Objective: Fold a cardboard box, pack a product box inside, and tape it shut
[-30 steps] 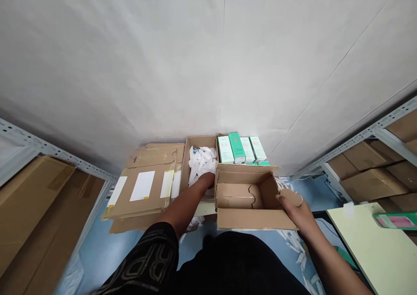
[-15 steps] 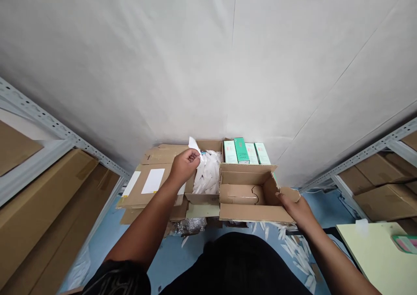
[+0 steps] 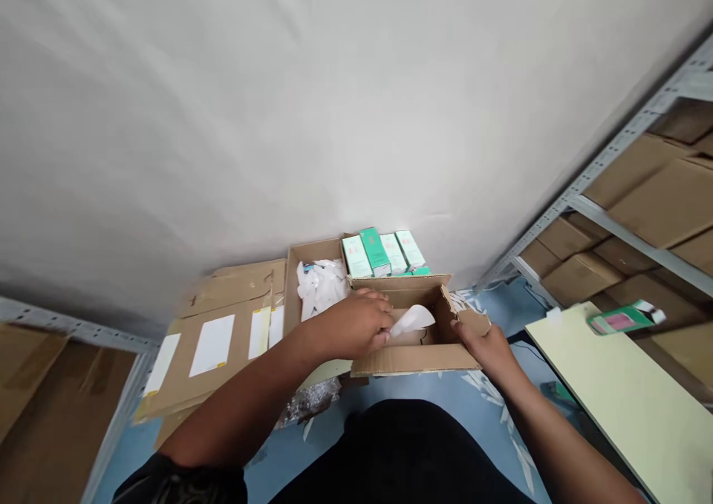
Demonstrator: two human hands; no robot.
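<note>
Cardboard box (image 3: pixel 415 358), brown, rectangular and open at the top, sits in front of the person, its near flap folded outward. The right hand (image 3: pixel 486 348) grips it at the right end, thumb on the inner side of a ragged flap and the other fingers out of sight beneath. The left hand (image 3: pixel 359 324) reaches across the left end of the box, its fingers curled and pinching a soft, white, petal-shaped piece of packing (image 3: pixel 413 320); the free end of that piece points rightward inside the box (the pinched end is hidden by the fingers).

Just left of the box stands a second, deeper brown carton (image 3: pixel 293 289), holding a heap of similar white pieces (image 3: pixel 323 285). Behind the box, against the pale grey wall (image 3: pixel 334 118), are upright mint-green cartons (image 3: pixel 356 257) with a darker green carton (image 3: pixel 374 250) among them. Farther left lie flattened brown cardboard sheets (image 3: pixel 234 303) bearing white labels (image 3: pixel 212 346). Crinkled clear plastic (image 3: pixel 315 400) shows below the second carton. To the right, a pale yellow-green tabletop (image 3: pixel 618 385) carries a green carton with a pink panel (image 3: pixel 618 318).
</note>
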